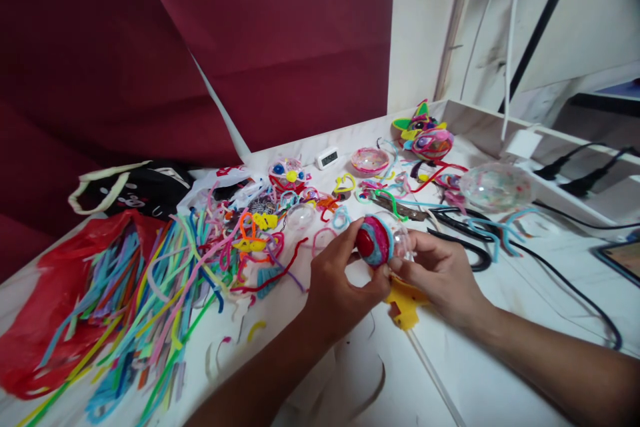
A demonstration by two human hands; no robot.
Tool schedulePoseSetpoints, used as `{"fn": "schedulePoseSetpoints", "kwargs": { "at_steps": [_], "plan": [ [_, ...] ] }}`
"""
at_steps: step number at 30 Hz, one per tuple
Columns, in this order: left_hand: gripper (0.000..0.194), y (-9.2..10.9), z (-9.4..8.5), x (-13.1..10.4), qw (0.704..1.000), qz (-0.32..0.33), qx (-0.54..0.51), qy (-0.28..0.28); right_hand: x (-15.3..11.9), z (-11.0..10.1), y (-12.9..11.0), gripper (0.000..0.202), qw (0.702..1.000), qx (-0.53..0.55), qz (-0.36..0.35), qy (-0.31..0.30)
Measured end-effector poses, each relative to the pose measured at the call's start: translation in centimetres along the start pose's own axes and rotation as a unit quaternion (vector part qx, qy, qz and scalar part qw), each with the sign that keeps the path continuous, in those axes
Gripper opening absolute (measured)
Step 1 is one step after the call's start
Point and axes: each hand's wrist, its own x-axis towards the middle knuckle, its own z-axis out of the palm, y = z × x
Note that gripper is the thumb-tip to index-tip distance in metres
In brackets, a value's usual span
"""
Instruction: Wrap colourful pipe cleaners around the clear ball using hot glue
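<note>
Both hands hold a clear plastic ball (377, 240) partly wrapped in blue, magenta and red pipe cleaner. My left hand (345, 283) has its thumb and fingers around the wrapped side, which faces left with a shiny red end. The fingers of my right hand (443, 273) pinch the clear side. Just under the hands lies a yellow glue gun (404, 300), partly hidden, with a translucent glue stick (435, 373) reaching toward me. Black-handled scissors (473, 255) rest to the right of the right hand.
Loose pipe cleaners (175, 280) spread from a red plastic bag (55, 280) at left. Decorated figures (425, 130) and a clear half-shell (496, 187) stand at back right. A small digital clock (327, 157) sits at the rear. A black cable (565, 273) crosses the right side.
</note>
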Motion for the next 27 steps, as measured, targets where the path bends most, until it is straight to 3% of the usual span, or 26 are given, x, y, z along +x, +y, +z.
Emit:
{"fn": "schedulePoseSetpoints", "kwargs": {
  "at_steps": [17, 27],
  "plan": [
    [0.061, 0.09, -0.30, 0.26, 1.000, 0.007, 0.002, -0.004, 0.13, -0.26, 0.05, 0.018, 0.998, -0.031, -0.053, -0.026],
    [0.058, 0.02, -0.23, 0.17, 0.999, 0.031, -0.002, 0.010, 0.24, -0.27, 0.11, 0.018, 0.996, -0.046, -0.073, -0.012]
  ]
}}
